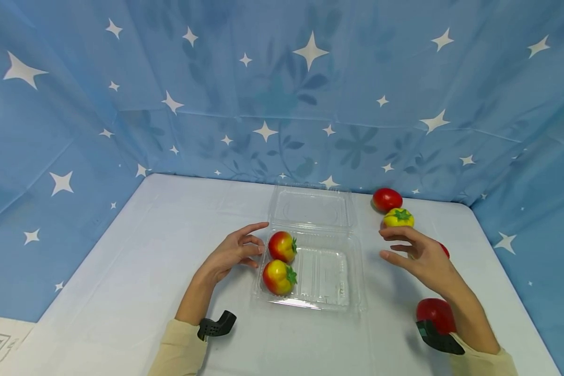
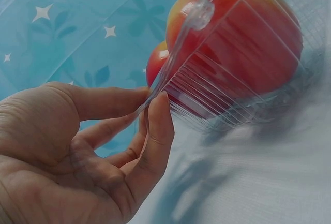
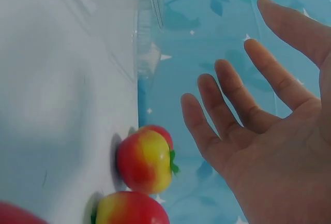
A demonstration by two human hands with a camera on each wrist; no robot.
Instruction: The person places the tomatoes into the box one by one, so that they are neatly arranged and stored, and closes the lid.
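A clear plastic clamshell box [image 1: 326,274] lies open with its lid [image 1: 312,206] folded back. Two red-and-yellow fruits with green leafy caps, the rear fruit [image 1: 280,246] and the front fruit [image 1: 279,278], sit along its left side. My left hand [image 1: 235,251] pinches the box's left rim between thumb and finger, as the left wrist view shows. To the right of the box, my right hand [image 1: 420,258] is held over the table with its fingers spread and nothing in them. Near its fingertips is a yellow fruit with a green cap [image 1: 398,217].
A red fruit [image 1: 387,200] lies at the back right of the white table [image 1: 169,250]. Another red fruit [image 1: 444,249] is mostly hidden behind my right hand, and a larger red one [image 1: 436,314] sits beside my right forearm. A blue starred curtain [image 1: 272,94] surrounds the table.
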